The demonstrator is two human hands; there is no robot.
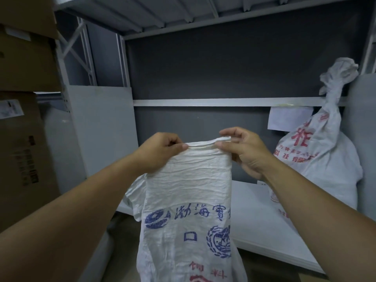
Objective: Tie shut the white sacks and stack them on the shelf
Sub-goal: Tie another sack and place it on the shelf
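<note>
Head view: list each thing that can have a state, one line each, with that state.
Blue-printed sack: untied, mouth flat, held up by its top edge.
Left hand: pinching that edge's left end.
Right hand: pinching its right end.
Red-printed sack: neck tied shut, standing upright.
Shelf: carries the red-printed sack at its right end.
Cardboard boxes: stacked, at the left.

A storeroom: grey metal shelving (pixel 223 102), stacked cardboard boxes (pixel 24 64).
</note>
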